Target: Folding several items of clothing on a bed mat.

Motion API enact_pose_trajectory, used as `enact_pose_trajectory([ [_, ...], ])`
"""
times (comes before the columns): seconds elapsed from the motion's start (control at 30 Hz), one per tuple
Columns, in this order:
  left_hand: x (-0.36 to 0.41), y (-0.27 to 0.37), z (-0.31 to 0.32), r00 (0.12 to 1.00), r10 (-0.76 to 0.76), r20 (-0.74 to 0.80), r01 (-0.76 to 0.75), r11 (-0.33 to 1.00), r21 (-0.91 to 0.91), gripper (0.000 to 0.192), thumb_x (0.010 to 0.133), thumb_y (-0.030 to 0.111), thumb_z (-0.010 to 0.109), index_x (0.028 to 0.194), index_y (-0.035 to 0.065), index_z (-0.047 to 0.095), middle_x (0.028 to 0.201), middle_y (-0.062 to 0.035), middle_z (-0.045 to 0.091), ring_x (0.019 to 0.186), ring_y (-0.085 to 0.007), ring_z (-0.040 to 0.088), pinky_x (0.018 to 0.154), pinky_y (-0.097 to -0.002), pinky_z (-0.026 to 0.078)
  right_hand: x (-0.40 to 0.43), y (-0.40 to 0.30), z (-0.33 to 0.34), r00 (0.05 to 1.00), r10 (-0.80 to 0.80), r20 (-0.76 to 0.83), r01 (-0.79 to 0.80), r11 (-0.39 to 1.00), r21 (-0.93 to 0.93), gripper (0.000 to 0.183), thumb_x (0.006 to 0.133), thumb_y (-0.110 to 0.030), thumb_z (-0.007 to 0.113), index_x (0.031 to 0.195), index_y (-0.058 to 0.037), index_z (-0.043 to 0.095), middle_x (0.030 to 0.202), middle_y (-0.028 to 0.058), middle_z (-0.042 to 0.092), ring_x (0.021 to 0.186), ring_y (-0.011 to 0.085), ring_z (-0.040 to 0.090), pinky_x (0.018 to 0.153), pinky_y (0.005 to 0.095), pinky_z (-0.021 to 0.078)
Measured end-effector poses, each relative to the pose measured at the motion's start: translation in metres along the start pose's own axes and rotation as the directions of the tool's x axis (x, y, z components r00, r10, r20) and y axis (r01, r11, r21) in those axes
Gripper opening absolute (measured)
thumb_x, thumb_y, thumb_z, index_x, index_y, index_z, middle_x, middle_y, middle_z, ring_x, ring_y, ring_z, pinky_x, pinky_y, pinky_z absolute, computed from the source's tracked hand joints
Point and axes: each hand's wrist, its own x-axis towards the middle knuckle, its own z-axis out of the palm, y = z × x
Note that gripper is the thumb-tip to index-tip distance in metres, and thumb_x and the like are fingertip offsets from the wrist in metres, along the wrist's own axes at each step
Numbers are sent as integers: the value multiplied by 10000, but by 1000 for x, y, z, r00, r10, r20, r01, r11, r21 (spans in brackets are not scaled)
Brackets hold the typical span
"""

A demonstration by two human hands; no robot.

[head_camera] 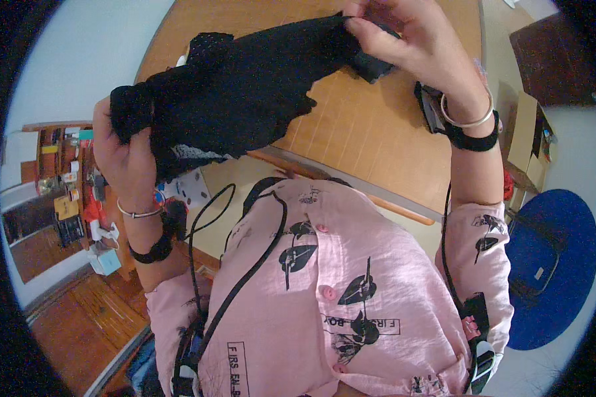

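A black piece of fabric [238,89] with a ragged lower edge is stretched between my two hands above a wooden table [357,134]. At its left end my left hand [126,149] grips the bunched cloth, which covers some of the fingers. My right hand [402,39] pinches the upper right corner between thumb and fingers. A greyish patterned part shows under the cloth near my left hand. Beneath my right hand is a small dark piece [373,67], whose link to the cloth I cannot tell. A dark flat object [429,109] lies by my right wrist, partly hidden.
Shelves with bottles and boxes [69,178] stand at the left. On the right are an open cardboard box [526,134] and a round blue object [556,278]. A black cable [248,273] hangs over the pink shirt. The table's near edge runs just before my body.
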Motion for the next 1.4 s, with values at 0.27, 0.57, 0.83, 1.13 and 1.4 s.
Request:
enact_pose_trajectory([
  [0.27,-1,-24,10,992,-58,111,69,993,-91,371,721,-84,544,1084,-28,493,979,-65,545,922,-137,519,847,-259,411,10,41,22,974,-204,-98,185,968,-170,108,806,-65,539,898,-19,507,718,111,548,659,207,556,614,310,453],
  [0.57,31,-58,65,997,29,78,-21,995,-100,300,721,-49,545,1016,2,514,885,-65,561,857,-138,527,800,-259,412,26,91,27,947,-318,-39,222,738,-637,172,797,12,478,950,-2,555,877,169,563,843,361,553,722,385,461],
  [0.83,70,-45,57,990,140,-1,-140,990,-30,333,736,-30,535,1062,31,499,933,-106,581,879,-220,567,803,-297,435,52,70,0,844,-495,-205,240,692,-681,209,753,-37,465,949,-27,537,828,167,536,852,373,536,714,420,449],
  [1.13,-16,-57,87,906,401,134,-416,903,106,442,623,-63,480,1062,-26,499,1038,-230,534,939,-408,525,839,-437,430,-34,84,25,945,-248,-212,68,786,-615,269,710,64,455,949,-23,543,851,174,516,845,371,522,720,403,454],
  [1.4,-152,-118,183,757,475,449,-513,857,-43,257,745,65,522,999,31,536,961,-155,570,820,-306,582,697,-359,488,-167,175,116,957,220,-191,-290,773,-564,205,746,65,488,912,-25,569,824,171,556,798,359,557,663,397,463],
])
